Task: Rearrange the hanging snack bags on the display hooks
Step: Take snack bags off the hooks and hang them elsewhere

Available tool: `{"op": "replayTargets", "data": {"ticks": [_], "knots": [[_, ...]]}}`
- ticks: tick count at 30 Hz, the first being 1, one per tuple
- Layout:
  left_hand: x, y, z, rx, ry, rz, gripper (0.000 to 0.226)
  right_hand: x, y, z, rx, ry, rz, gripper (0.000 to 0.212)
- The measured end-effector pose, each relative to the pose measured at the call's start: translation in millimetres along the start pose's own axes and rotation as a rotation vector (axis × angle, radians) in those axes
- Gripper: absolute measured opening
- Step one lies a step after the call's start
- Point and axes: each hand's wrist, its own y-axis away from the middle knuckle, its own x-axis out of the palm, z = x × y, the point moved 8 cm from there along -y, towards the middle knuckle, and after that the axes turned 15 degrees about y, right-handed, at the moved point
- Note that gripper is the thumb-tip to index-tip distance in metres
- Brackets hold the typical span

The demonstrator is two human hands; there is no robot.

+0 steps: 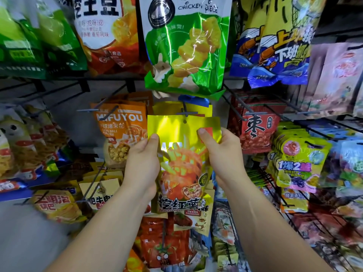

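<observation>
I hold a shiny yellow snack bag [182, 152] with fries printed on it, upright in the middle of the rack. My left hand [143, 163] grips its left edge and my right hand [222, 154] grips its upper right corner. The hang hole near the bag's top edge sits just below the tip of a dark metal hook [186, 113]. More yellow bags of the same kind [169, 107] hang on that hook behind the held one.
An orange popcorn bag [121, 130] hangs to the left, a red jujube bag [259, 130] to the right, a green chicken-piece bag [186, 46] directly above. Red tomato bags [163, 244] hang below. Bare hooks [88, 110] jut out at the left, and yellow candy bags [296, 165] crowd the right.
</observation>
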Motion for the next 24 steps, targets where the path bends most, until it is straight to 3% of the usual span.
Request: {"op": "replayTargets", "data": {"ticks": [6,8,10,13,15,17,24], "knots": [[-4,-10,3,0.020,0.066,0.040,0.022,4,-4,0,-0.007,-0.012,0.006,0.013],[-1,-11,1,0.024,0.040,0.035,0.031,5,-7,-3,-0.003,-0.002,-0.004,0.013],[-2,-17,7,0.024,0.017,0.024,0.034,5,-10,-4,-0.010,0.016,-0.010,0.020],[-9,-35,18,0.009,0.044,-0.003,0.022,6,-14,-13,-0.021,0.058,0.008,0.030],[-9,-43,19,0.012,0.054,-0.016,0.040,6,-15,-20,-0.031,0.065,0.023,0.046],[-8,-51,18,0.047,0.002,-0.036,0.041,5,-19,-27,-0.025,0.102,0.016,0.062],[-11,-74,10,0.269,-0.314,-0.001,0.030,4,-45,-13,-0.076,0.440,-0.097,0.063]]}}
